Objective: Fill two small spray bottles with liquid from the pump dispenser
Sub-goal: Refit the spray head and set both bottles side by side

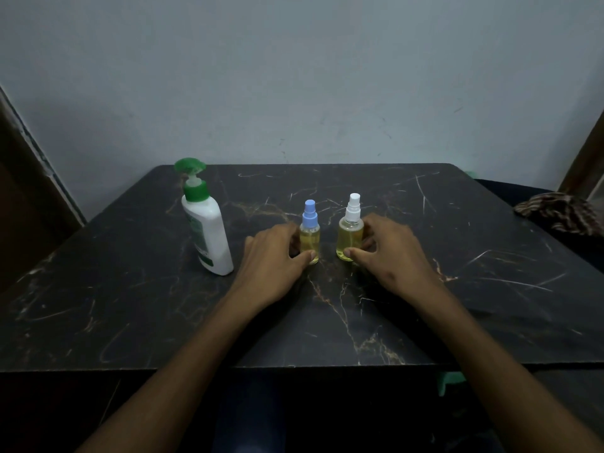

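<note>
- Where the dark marbled table [137,305] met a pale wall [294,76], three containers stood upright on it.
- The pump bottle [209,233], white with a green pump head, stood at the left, leaning a little in the wide view, apart from both hands.
- The blue-capped bottle [310,232] stood near the middle, holding yellowish liquid.
- The white-capped bottle [350,230] stood just to its right, a gap between the two, also holding yellowish liquid; it looked the wider of the pair.
- The left hand [273,263] gripped the blue-capped bottle low down, thumb across the front near the base and fingers [294,238] curled round its left side.
- The right hand [389,256] gripped the white-capped bottle likewise, thumb at the base in front, fingers curled behind its right side.
- Both forearms reached in from the near edge, over the table.
- Both spray caps were on.
- A patterned cloth [562,212] lay bunched past the table's right edge.
- A brown frame [19,178] ran along the far left.
</note>
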